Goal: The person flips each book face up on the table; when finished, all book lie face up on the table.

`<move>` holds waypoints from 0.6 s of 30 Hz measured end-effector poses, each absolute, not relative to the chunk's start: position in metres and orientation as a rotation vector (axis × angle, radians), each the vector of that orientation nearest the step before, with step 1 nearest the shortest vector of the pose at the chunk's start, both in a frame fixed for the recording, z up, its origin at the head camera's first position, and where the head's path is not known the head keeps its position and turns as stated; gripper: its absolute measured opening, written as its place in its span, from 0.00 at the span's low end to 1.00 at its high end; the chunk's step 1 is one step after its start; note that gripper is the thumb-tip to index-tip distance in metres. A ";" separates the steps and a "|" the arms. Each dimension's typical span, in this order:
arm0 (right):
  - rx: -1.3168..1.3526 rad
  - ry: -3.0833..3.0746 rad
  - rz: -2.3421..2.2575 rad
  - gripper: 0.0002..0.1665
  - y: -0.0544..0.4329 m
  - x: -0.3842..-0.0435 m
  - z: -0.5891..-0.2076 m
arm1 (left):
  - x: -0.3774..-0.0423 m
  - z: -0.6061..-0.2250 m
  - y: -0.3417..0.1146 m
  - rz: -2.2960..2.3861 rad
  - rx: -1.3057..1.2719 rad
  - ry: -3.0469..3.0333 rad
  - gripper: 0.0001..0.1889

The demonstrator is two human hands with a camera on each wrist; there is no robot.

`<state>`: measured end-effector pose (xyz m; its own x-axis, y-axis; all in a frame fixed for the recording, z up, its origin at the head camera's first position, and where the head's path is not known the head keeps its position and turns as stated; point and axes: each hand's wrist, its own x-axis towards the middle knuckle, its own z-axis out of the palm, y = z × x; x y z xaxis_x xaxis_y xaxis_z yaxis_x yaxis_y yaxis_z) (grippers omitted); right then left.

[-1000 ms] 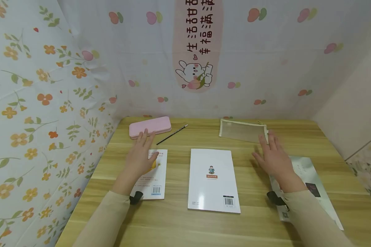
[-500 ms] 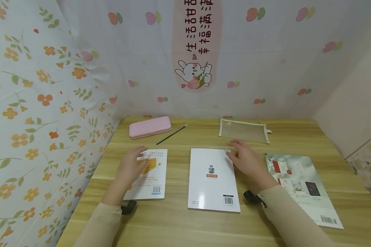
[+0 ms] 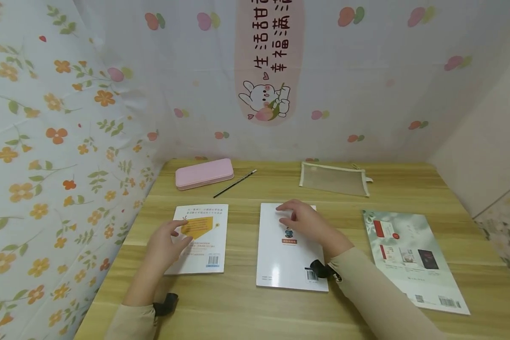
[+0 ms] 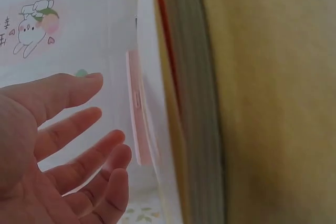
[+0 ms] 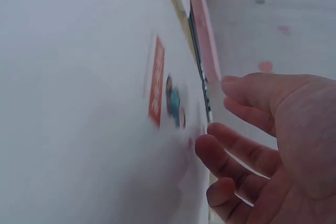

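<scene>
In the head view my left hand point(image 3: 163, 248) hovers over the left part of a book with a yellow patch on its cover point(image 3: 208, 241). Its fingers are loosely bent and hold nothing, as the left wrist view also shows beside the book's page edge point(image 4: 197, 103). My right hand point(image 3: 312, 224) is over the upper right of a white book point(image 3: 280, 264) with a small reading figure on it. In the right wrist view its fingers point(image 5: 252, 145) are relaxed and apart, with nothing between them, close to the white cover.
At the back left lie a pink pencil case point(image 3: 205, 174) and a dark pencil point(image 3: 234, 183). A translucent zip pouch point(image 3: 333, 179) lies at the back right. A green-grey booklet point(image 3: 416, 278) rests on the right of the wooden table point(image 3: 238, 311), under my right sleeve's edge.
My right hand has swept left from near the pouch and green-grey booklet to over the white book. My left hand has drawn back and left from near the pink pencil case.
</scene>
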<state>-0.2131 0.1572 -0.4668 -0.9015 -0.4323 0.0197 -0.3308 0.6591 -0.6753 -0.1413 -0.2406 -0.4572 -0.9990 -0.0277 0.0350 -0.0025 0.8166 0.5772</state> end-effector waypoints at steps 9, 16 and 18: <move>-0.699 2.616 -1.069 0.23 0.119 -0.227 -0.459 | -0.130 -0.455 -0.252 -0.844 0.070 -3.013 0.29; -0.797 2.583 -0.993 0.23 0.092 -0.239 -0.458 | -0.124 -0.454 -0.258 -0.820 0.032 -3.072 0.30; -0.818 2.584 -0.971 0.23 0.084 -0.242 -0.458 | -0.122 -0.455 -0.259 -0.818 0.018 -3.082 0.29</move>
